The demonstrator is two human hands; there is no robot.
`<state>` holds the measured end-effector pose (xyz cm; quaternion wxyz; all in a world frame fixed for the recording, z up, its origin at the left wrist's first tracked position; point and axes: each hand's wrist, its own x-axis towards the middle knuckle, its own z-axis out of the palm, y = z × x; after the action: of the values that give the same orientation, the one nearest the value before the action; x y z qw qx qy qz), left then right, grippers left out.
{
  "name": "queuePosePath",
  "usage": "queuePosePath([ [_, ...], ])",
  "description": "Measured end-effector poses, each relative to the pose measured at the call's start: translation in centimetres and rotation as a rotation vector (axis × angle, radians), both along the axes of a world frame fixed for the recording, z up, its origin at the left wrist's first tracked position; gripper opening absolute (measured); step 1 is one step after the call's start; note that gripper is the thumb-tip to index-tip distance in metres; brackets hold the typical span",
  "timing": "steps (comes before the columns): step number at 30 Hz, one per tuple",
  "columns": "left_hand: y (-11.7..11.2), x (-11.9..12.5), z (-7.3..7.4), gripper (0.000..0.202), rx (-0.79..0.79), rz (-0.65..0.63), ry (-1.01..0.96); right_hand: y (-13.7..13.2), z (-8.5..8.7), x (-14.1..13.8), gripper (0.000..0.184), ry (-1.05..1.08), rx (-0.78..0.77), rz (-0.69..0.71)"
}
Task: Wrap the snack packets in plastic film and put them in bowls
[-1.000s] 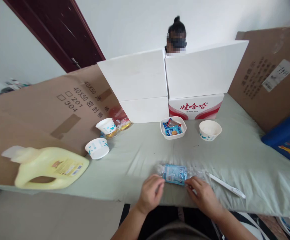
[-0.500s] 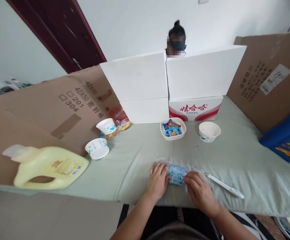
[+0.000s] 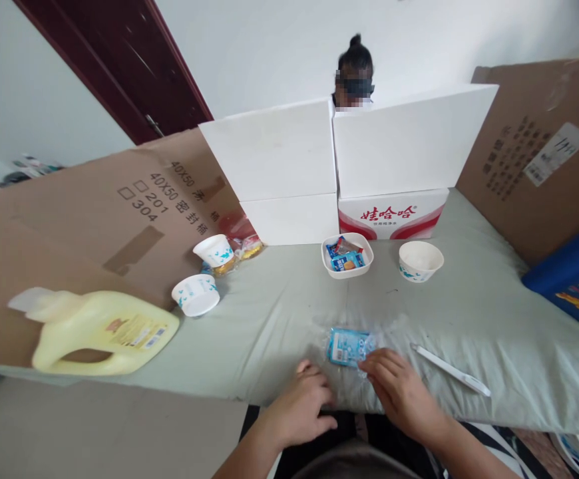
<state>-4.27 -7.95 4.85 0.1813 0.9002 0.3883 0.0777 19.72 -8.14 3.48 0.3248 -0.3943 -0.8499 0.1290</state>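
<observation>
A flat blue packet (image 3: 344,347) in clear plastic wrap lies on the cloth near the table's front edge. Its right end is under the fingertips of my right hand (image 3: 400,386), which look pinched on the wrap. My left hand (image 3: 299,406) is off the packet, just to its lower left by the table edge. Its fingers are loosely bent with the thumb apart, and nothing shows in them. Right of my right hand rests a white box cutter-like tool (image 3: 452,371). Beyond the packet stands a white tray (image 3: 348,275) holding small blue and red snack packs (image 3: 345,256).
A paper bowl (image 3: 420,261) stands right of the tray. At left are two more paper bowls (image 3: 197,295) and a yellow detergent jug (image 3: 110,332) lying down. A blue bottle (image 3: 572,273) lies at right. White boxes (image 3: 289,156) wall the back, with a person (image 3: 354,73) behind.
My left hand has let go of the packet and drawn back toward me, down and left. The packet has shifted slightly left; my right hand stays at its right end.
</observation>
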Motion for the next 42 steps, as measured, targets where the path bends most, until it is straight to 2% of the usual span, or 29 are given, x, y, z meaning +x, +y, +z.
queuePosePath([
  [2,0.0,0.4,-0.2,0.010,-0.038,0.040,0.031,-0.3,-0.4,-0.7,0.029,-0.104,-0.060,-0.008],
  [6,2.0,2.2,-0.9,0.021,0.027,0.117,-0.092,0.1,-1.6,-1.3,0.031,-0.273,-0.098,-0.186],
  [9,4.3,3.4,-1.9,0.032,0.086,0.126,-0.172,1.2,-1.5,-1.1,0.030,-0.227,0.018,-0.190],
  [11,5.6,4.0,-2.5,0.033,0.080,0.150,-0.157,2.0,-1.1,-0.8,0.033,-0.173,0.099,-0.173],
  [12,6.0,4.3,-2.8,0.034,0.065,0.160,-0.135,2.4,-0.9,-0.5,0.036,-0.149,0.122,-0.175],
  [14,6.4,4.8,-3.0,0.050,0.034,0.150,-0.079,3.3,-0.8,0.0,0.036,-0.110,0.109,-0.225],
  [16,6.2,5.0,-3.0,0.067,0.020,0.119,-0.037,3.9,-1.0,0.8,0.033,-0.088,0.003,-0.305],
  [18,5.9,5.1,-2.8,0.072,0.027,0.118,-0.016,4.2,-1.3,1.7,0.034,-0.104,-0.200,-0.361],
  [21,5.7,5.0,-2.7,0.077,0.020,0.182,0.011,4.1,-1.3,2.7,0.035,-0.197,-0.496,-0.341],
  [24,6.2,4.8,-2.7,0.075,-0.047,0.233,0.043,3.7,-1.1,2.8,0.039,-0.342,-0.594,-0.310],
  [28,6.7,4.3,-2.4,0.056,-0.172,0.216,0.021,3.4,-1.1,2.6,0.073,-0.455,-0.642,-0.276],
  [31,6.5,3.6,-1.9,0.043,-0.296,0.178,-0.049,3.3,-1.2,2.7,0.090,-0.472,-0.679,-0.243],
  [36,6.7,1.7,-1.6,0.033,-0.516,0.217,-0.240,3.2,-1.1,2.9,0.097,-0.504,-0.708,-0.230],
  [42,8.9,-0.7,-1.4,0.032,-0.594,0.377,-0.325,3.1,-0.9,2.6,0.098,-0.542,-0.729,-0.247],
])
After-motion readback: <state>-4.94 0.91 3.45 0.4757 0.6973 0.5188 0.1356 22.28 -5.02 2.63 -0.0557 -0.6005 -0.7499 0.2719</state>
